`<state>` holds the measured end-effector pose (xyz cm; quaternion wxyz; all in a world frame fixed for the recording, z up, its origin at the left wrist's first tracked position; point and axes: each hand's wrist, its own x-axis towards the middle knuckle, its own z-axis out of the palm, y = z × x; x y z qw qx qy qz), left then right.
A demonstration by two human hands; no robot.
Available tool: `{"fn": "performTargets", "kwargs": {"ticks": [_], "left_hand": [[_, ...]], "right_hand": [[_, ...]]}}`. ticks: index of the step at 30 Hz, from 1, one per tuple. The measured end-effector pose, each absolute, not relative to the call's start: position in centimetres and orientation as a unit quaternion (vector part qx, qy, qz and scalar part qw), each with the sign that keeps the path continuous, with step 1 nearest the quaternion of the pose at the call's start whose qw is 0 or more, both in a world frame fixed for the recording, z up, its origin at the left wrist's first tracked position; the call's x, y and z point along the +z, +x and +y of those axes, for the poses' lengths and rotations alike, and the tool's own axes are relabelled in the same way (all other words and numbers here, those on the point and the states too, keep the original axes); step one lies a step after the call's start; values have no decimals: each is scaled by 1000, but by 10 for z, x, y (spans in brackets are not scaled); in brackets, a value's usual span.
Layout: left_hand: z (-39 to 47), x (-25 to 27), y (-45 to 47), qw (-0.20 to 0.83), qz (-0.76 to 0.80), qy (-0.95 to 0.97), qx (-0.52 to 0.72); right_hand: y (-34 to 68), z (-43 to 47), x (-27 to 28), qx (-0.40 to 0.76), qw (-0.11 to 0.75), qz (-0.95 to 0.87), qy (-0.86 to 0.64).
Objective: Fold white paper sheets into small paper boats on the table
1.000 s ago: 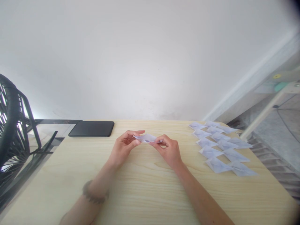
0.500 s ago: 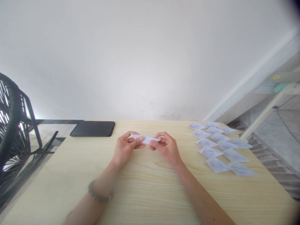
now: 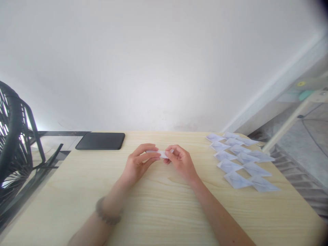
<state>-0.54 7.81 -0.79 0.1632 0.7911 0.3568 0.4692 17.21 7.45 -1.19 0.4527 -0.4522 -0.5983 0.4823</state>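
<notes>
Between my two hands is a small piece of folded white paper [image 3: 163, 154], held just over the wooden table [image 3: 164, 205]. My left hand [image 3: 138, 160] pinches its left part, with the fingers laid along the top and covering much of it. On the right end, the thumb and fingers of my right hand [image 3: 180, 160] are closed around the paper. Only the middle strip and small bits of its edges show. To the right lie several folded white paper pieces [image 3: 237, 179] with pointed ends, set in overlapping columns.
A black phone [image 3: 100, 141] lies flat at the table's back left. Behind the table rises a white wall [image 3: 164, 68]. A dark woven chair [image 3: 15, 136] stands to the left, and a pale metal frame [image 3: 289, 124] leans beyond the right edge.
My left hand has turned over the paper, its fingers now lying across the top where its thumb was. Less of the paper shows. My right hand keeps its pinch, shifted slightly left.
</notes>
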Motion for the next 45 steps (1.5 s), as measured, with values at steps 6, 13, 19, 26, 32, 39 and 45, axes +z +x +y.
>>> {"fn": "performTargets", "kwargs": {"ticks": [6,13,19,26,32,39,45], "left_hand": [[80,-8,-7,141,376,776,486],[70,-1,0,256,477,724,428],[71,2,-2,369,506,683,375],[71,0,-2,368,543,662,362],[72,-8,-15,278,513,720,376],[61,-13,-24,106,374,892,231],[27,-11,-15,35,428,886,175]], "right_hand": [[170,71,-11,210,423,-794,-384],[174,71,-14,158,377,-825,-391],[177,73,-20,174,371,-780,-473],[177,74,-18,330,407,-689,-500],[183,74,-21,229,400,-769,-444],[192,68,-21,83,319,-861,-388],[190,50,-17,31,277,-864,-418]]}}
